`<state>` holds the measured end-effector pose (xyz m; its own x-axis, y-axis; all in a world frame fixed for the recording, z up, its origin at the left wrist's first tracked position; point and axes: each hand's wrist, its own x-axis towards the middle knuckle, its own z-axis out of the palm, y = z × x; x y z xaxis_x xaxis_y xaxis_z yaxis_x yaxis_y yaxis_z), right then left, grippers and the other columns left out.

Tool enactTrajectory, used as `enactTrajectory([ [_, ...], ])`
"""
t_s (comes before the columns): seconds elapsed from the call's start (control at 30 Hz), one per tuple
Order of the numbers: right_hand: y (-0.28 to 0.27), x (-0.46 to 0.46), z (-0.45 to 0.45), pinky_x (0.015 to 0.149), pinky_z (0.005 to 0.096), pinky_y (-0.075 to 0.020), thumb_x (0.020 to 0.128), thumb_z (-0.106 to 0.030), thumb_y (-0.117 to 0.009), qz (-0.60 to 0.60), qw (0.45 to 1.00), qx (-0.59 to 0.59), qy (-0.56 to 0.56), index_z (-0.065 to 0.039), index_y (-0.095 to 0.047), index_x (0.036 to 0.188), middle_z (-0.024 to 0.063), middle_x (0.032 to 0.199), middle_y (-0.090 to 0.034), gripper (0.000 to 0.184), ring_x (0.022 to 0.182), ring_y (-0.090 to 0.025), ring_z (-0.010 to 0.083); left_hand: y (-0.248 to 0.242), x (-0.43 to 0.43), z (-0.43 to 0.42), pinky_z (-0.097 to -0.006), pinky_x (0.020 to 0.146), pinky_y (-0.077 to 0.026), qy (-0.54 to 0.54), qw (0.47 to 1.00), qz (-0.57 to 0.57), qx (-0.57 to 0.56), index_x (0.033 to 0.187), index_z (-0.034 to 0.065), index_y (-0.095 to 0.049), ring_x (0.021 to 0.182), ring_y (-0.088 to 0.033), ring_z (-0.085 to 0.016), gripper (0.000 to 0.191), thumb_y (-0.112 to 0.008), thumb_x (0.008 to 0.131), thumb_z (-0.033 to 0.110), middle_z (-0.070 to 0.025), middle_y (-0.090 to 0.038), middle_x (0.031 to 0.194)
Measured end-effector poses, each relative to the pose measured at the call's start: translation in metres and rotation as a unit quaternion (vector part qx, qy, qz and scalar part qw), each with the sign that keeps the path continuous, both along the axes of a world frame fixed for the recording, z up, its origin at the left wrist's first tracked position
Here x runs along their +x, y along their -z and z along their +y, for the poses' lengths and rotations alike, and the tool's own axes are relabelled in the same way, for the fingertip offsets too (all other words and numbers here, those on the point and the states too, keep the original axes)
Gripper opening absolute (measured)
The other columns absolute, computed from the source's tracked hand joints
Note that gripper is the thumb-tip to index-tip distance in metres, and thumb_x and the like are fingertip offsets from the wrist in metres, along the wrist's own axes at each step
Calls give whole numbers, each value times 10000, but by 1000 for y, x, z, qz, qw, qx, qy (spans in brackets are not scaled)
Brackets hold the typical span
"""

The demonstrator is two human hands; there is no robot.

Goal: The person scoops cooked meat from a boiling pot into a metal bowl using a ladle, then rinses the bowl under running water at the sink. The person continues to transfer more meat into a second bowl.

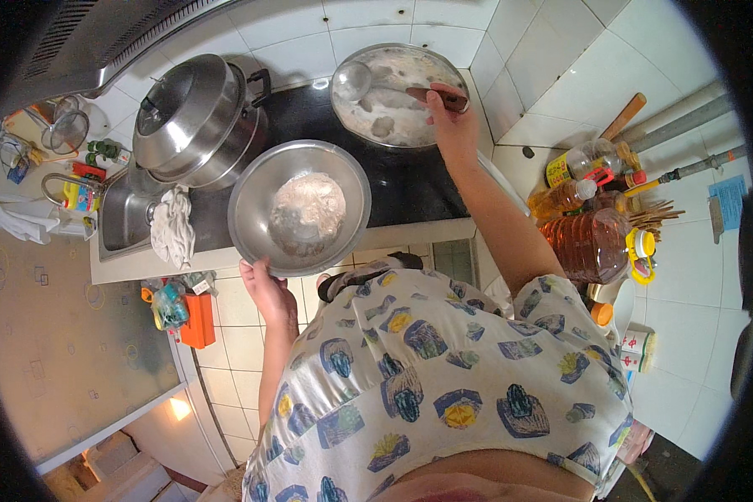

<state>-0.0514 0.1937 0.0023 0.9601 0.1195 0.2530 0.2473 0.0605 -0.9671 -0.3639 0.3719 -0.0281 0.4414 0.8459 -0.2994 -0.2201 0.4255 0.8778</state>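
My left hand [268, 295] grips the near rim of a stainless steel bowl [251, 207], which is tilted towards me. Pale flour-like powder [310, 201] lies in the bowl. My right hand [453, 125] holds the brown handle [436, 97] of a utensil over a wide round metal pan [408, 143] at the back right. Whitish, patchy contents [386, 103] cover the pan. A round, pale disc-like shape [353, 80] shows at the pan's left; whether it is the utensil's head, I cannot tell.
A lidded steel steamer pot [191, 125] stands left of the bowl on the black cooktop [401, 188]. Further left are a sink [122, 219] and a white cloth [173, 229]. Oil bottles [587, 245] crowd the right side. A range hood [88, 44] overhangs the upper left.
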Motion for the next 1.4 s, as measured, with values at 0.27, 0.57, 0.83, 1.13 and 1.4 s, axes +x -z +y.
enactTrajectory([
  [0.27, 0, -3, -20, 617, 236, -480, 913, -163, -613, 16, 999, 5, -33, -65, -613, 1068, 31, 906, -655, 183, 749, -588, 88, -1, 3, 0, -174, 499, -333, 7, 1000, 5, 6, 896, 165, -467, 578, -459, -25, 130, -553, 844, 83, 55, -548, 782],
  [0.57, -3, -5, -50, 671, 224, -461, 926, -173, -610, 11, 995, 4, -101, -70, -638, 1086, 9, 964, -640, 192, 838, -576, 79, 0, 5, 0, -189, 533, -375, 1, 1000, 9, 4, 920, 151, -483, 644, -512, -55, 121, -547, 842, 86, 32, -569, 845],
  [0.83, -31, -7, -82, 739, 232, -459, 930, -157, -599, 38, 988, -80, -125, -66, -631, 1098, -5, 930, -617, 194, 823, -540, 81, -3, 7, 2, -195, 579, -404, 23, 1000, 5, 12, 919, 151, -481, 692, -532, -50, 135, -561, 840, 76, 33, -576, 842],
  [1.13, -29, -11, -105, 674, 209, -425, 927, -126, -599, 23, 993, -98, -66, -56, -624, 1084, -18, 850, -585, 174, 755, -506, 63, -3, 14, 2, -182, 499, -358, 1, 1000, 3, 11, 905, 154, -478, 606, -502, -42, 139, -567, 839, 70, 36, -571, 801],
  [1.4, -23, -28, -113, 609, 203, -430, 927, -159, -608, 23, 996, -74, -43, -53, -635, 1078, -11, 835, -613, 186, 685, -504, 54, -1, 14, 4, -183, 513, -365, 13, 1000, 4, 16, 901, 154, -477, 615, -503, -42, 133, -571, 843, 81, 36, -565, 796],
])
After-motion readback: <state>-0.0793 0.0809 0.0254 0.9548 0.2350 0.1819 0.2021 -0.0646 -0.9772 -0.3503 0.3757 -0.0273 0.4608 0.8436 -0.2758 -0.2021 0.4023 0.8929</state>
